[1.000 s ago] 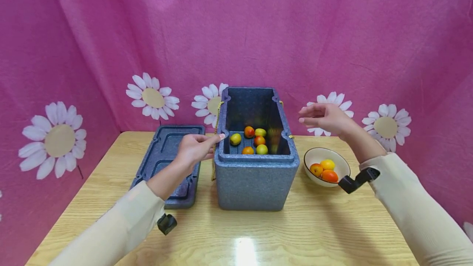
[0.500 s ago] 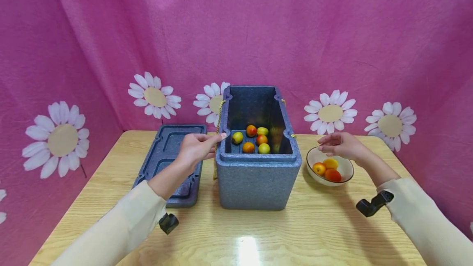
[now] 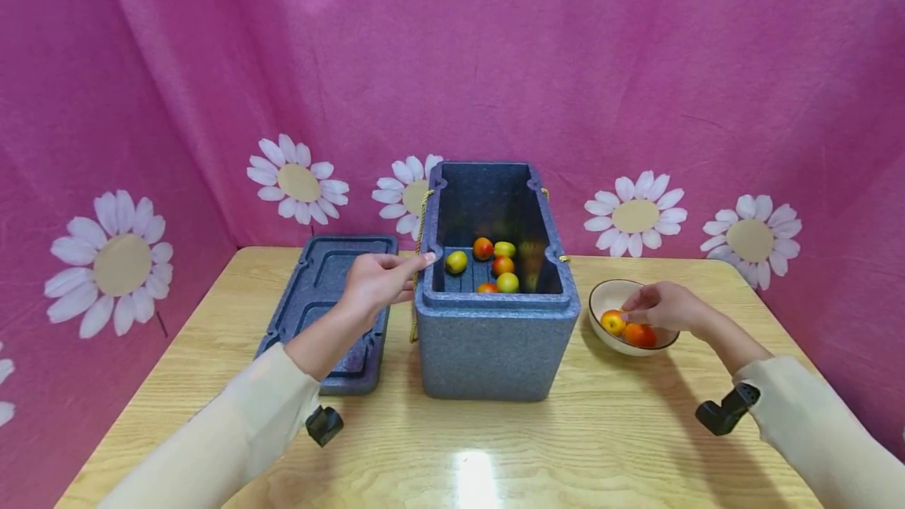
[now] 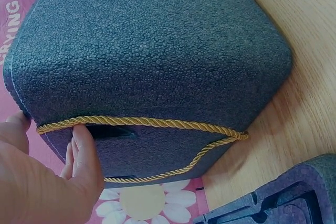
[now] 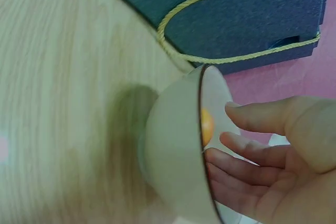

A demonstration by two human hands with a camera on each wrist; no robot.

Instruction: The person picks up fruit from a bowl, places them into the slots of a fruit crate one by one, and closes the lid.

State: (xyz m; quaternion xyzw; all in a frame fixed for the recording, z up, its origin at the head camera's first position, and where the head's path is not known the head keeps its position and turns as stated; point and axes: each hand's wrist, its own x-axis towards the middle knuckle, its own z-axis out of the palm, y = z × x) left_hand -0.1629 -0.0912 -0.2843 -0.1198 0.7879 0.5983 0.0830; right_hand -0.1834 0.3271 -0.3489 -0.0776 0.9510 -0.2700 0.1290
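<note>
A dark grey foam box (image 3: pixel 488 356) stands in mid-table, with several small red, orange and yellow fruits (image 3: pixel 503 265) on its floor. My left hand (image 3: pixel 378 283) pinches its left rim, thumb on top; in the left wrist view the fingers (image 4: pixel 84 153) lie outside by a gold rope (image 4: pixel 152 123). To the right sits a cream bowl (image 3: pixel 615 342) with a dark rim. My right hand (image 3: pixel 665 309) reaches over it, fingers bent but apart. A yellow-red fruit (image 3: pixel 613 324) and an orange-red fruit (image 3: pixel 639 335) show beside the fingers; others may be hidden.
The box's grey lid (image 3: pixel 321 265) lies on the wooden table (image 3: pixel 452 446) left of the box. Behind stands a pink curtain (image 3: pixel 481 53) printed with white daisies. The box's near wall hides part of its floor.
My right hand has come down from beside the box into the bowl, covering the yellow fruit there. The left hand keeps its hold on the rim. The view has shifted slightly.
</note>
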